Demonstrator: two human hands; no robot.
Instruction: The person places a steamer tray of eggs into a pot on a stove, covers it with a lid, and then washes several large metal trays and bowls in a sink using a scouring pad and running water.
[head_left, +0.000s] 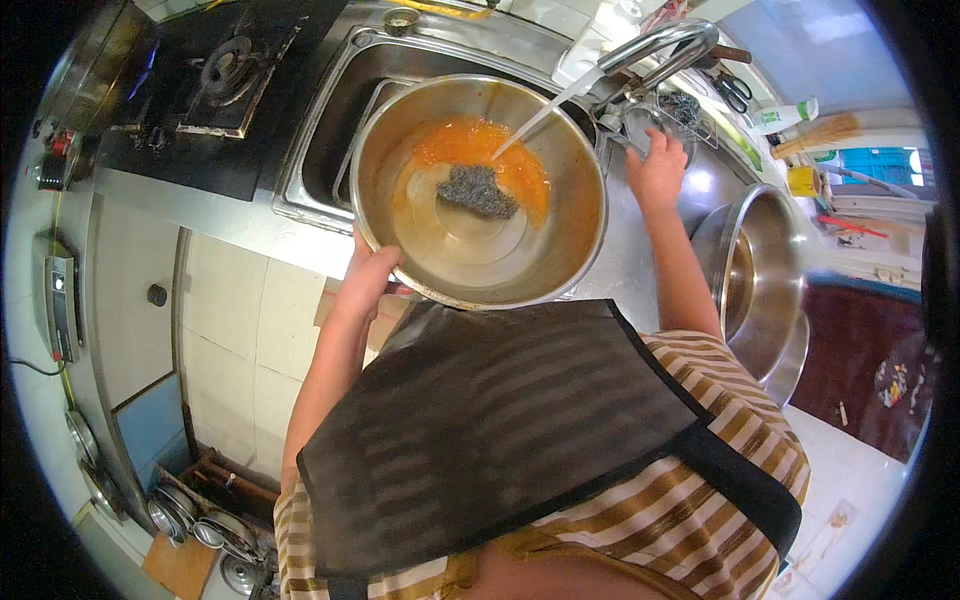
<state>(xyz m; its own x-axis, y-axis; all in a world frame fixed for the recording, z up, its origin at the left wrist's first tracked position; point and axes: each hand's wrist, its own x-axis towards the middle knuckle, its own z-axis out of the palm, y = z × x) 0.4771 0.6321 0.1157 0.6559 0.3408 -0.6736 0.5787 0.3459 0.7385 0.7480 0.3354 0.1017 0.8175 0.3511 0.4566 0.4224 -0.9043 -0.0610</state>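
Note:
My left hand (370, 277) grips the near-left rim of a large stainless steel basin (577, 225), which is tilted toward me over the sink (315, 150). A stream of water runs from the curved chrome faucet (660, 46) into the basin. Orange-tinted water lies in the far part of its bottom, with a dark steel wool scourer (478, 193) at its edge. To the basin's right, my right hand (658, 176) is raised over the counter, fingers apart and seemingly empty. Just beyond its fingertips is a clear bowl (646, 124); whether they touch is unclear.
A gas burner (229, 71) is set in the black stove top at left. Nested steel basins (772, 277) stand at right. Another scourer (679, 107), black-handled scissors (733, 91) and a white bottle (780, 117) line the back right. Lids and pans (172, 510) sit low at left.

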